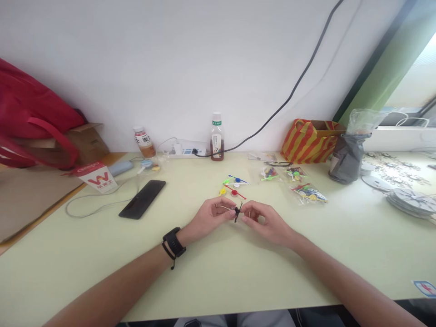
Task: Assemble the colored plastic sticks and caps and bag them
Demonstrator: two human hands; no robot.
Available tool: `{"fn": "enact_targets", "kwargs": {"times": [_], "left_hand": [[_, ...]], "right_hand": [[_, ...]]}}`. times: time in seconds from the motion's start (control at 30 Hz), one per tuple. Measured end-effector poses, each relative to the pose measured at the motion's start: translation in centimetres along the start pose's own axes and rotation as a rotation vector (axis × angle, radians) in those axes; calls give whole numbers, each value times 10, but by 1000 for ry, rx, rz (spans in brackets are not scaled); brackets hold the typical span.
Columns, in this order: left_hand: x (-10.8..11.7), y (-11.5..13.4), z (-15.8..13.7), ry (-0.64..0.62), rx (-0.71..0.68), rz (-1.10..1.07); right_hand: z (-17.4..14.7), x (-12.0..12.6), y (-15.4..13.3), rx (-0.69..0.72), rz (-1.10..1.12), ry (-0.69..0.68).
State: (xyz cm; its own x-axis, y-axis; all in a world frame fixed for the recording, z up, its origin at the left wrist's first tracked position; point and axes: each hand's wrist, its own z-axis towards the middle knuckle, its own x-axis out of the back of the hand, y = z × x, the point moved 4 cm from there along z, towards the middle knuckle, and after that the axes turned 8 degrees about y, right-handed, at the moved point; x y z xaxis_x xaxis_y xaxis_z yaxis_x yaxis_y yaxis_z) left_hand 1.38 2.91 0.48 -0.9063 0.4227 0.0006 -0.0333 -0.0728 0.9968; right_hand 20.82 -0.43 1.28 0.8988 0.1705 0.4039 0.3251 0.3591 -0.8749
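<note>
Over the middle of the table, my left hand (pixel 218 217) pinches a small black plastic piece (pixel 237 211) with thin arms between thumb and fingertips. My right hand (pixel 265 221) meets it from the other side, its thumb and index finger closed at the piece's right edge. Just beyond my hands lies a loose group of plastic arrow pieces with round hubs: a blue arrow (pixel 237 180), a white arrow (pixel 237 184), a yellow piece (pixel 222 191) and a red arrow (pixel 234 193) among them.
Clear bags of coloured pieces (pixel 308 193) lie to the right, before a striped bag (pixel 299 141). A bottle (pixel 217 138) and power strip (pixel 185 152) stand by the wall. Left are a phone (pixel 142 200), cable (pixel 98 209) and small carton (pixel 98 177). Stacked discs (pixel 410 202) sit far right.
</note>
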Motion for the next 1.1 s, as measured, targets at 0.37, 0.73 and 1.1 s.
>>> {"fn": "enact_targets", "kwargs": {"times": [0.37, 0.73, 1.1], "left_hand": [[-5, 2, -3, -44, 42, -3], [3, 2, 0, 192, -93, 185], [9, 13, -3, 365, -347, 578]], "right_hand": [[0, 3, 8, 250, -121, 133], [0, 8, 3, 247, -319, 179], [-1, -10, 10, 284, -616, -50]]}}
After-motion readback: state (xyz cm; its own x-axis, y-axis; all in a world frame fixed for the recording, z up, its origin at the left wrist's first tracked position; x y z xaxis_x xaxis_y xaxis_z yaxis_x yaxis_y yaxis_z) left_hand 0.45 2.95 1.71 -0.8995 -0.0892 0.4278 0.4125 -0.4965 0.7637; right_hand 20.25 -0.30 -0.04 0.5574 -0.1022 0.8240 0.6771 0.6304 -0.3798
